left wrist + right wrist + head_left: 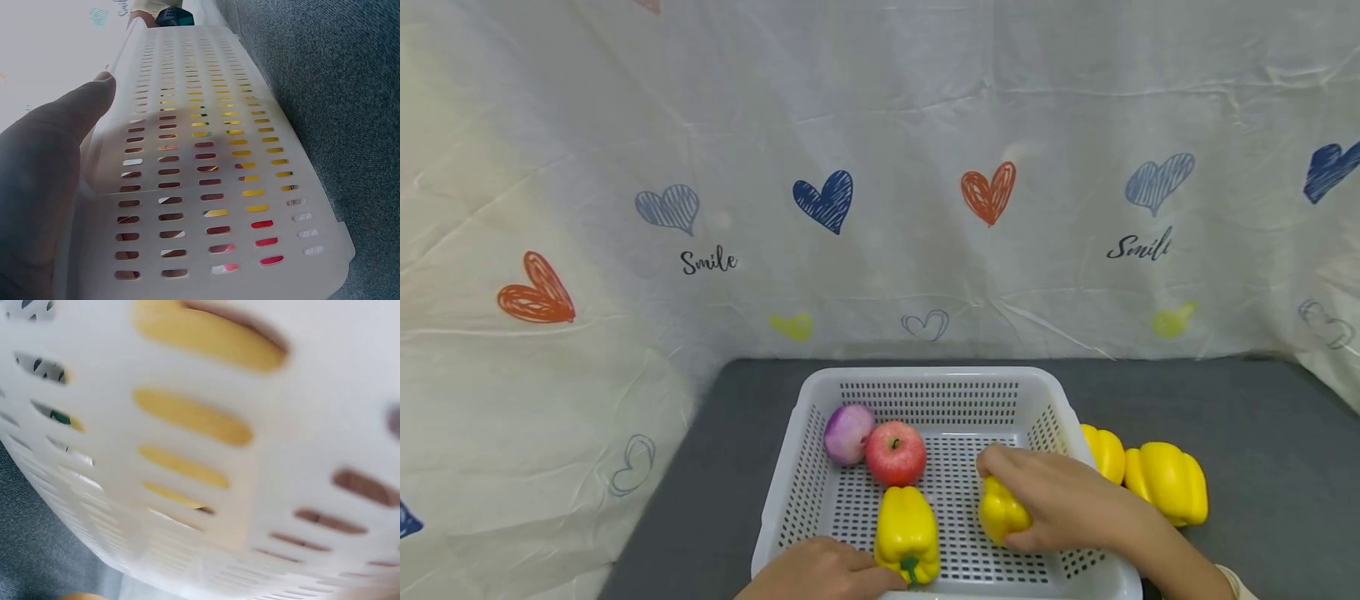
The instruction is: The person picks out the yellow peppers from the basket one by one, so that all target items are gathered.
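A white perforated basket [928, 375] stands on the dark table. My right hand [1067, 504] reaches over its right wall and grips a yellow bell pepper [1002, 512] inside. At the front left, my left hand [823, 571] holds the basket's near rim, its thumb [87, 103] along the rim and its fingers behind the wall, partly hidden. Beside that hand lies another yellow bell pepper [906, 529], its green stem facing me. A red apple [896, 454] and a purple onion [848, 434] sit farther back on the left. Yellow shows through the basket wall [300, 425] in the right wrist view.
Two more yellow bell peppers, one partly hidden by the basket [1103, 452] and one in full sight [1167, 483], lie on the table to the right. Behind the grey table [1277, 467] hangs a white sheet [895, 108] printed with hearts.
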Tool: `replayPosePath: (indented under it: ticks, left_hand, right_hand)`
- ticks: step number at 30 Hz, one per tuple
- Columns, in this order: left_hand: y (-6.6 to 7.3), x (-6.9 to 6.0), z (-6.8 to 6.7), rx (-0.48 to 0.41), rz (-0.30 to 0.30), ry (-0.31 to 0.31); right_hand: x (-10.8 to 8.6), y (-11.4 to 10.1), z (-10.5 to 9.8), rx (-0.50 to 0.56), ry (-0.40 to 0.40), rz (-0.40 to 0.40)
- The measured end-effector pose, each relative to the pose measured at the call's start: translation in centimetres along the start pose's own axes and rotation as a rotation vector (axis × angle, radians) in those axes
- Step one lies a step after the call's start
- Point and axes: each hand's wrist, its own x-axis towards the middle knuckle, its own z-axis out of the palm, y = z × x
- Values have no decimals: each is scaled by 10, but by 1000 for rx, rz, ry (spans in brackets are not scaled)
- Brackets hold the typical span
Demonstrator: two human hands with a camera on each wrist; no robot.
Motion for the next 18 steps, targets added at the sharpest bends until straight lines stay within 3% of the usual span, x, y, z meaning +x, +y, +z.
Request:
replayPosePath:
  ticks: [8,18]
  left_hand:
    - [-1,0,1,3,0,4]
    - [1,0,2,-4,-3,12]
  right_hand:
    - [0,-1,2,-4,-52,58]
    - [1,-1,-1,57,-85,31]
